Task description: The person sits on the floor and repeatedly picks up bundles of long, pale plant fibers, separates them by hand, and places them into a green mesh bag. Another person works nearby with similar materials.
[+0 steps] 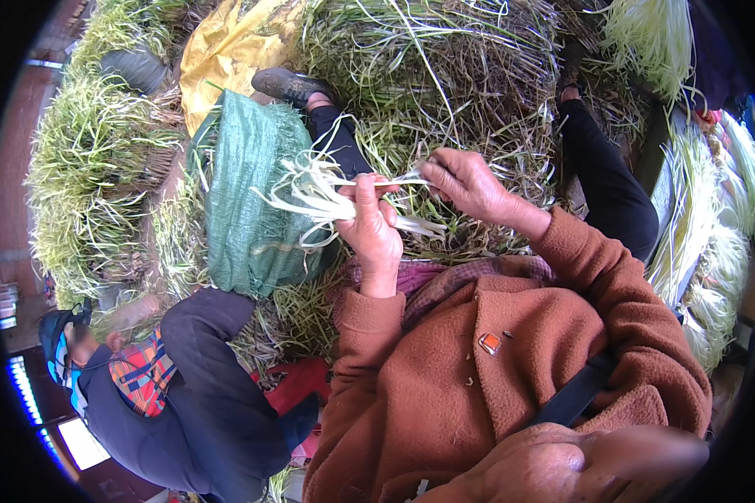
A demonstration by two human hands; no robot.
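Observation:
My left hand (372, 229) holds a small bunch of pale shoots (318, 204), which look like blanched garlic chives. Their white leaves fan out to the left, over a green woven sack (251, 195), and the stem ends stick out to the right. Just right of it, my right hand (469, 183) pinches the end of a thin strand at the bunch's upper side; its fingertips are blurred. Below both hands lies a heap of loose leaves and trimmings (409, 138).
A large stack of rooted bundles (478, 56) lies ahead. Yellow-green bundles (94, 182) line the left beside yellow plastic sheeting (226, 56). Pale cleaned shoots (698, 214) lie at right. A person in dark clothing (182, 402) sits close by at lower left.

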